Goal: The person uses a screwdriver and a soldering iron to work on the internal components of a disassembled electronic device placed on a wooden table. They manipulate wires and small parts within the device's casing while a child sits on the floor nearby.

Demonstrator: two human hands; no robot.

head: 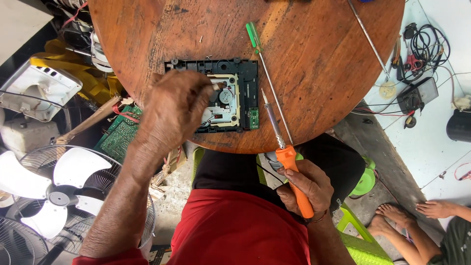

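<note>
A black disc-drive mechanism [243,81] with a beige metal deck and a small green circuit board lies on the round wooden table [314,59] near its front edge. My left hand [174,110] rests over the mechanism's left half, fingers pinched on a small part at the deck. My right hand [306,186] grips the orange handle of a soldering iron [282,142], held below the table edge; its metal tip points up beside the mechanism's right side. A green-handled screwdriver [265,68] lies on the table just right of the mechanism.
A long metal rod [368,41] lies at the table's right. Fans [59,196], a green circuit board [117,137] and scrap crowd the floor at left. Cables, pliers and a meter [417,93] lie on the floor at right, where another person's hand and feet [392,216] show.
</note>
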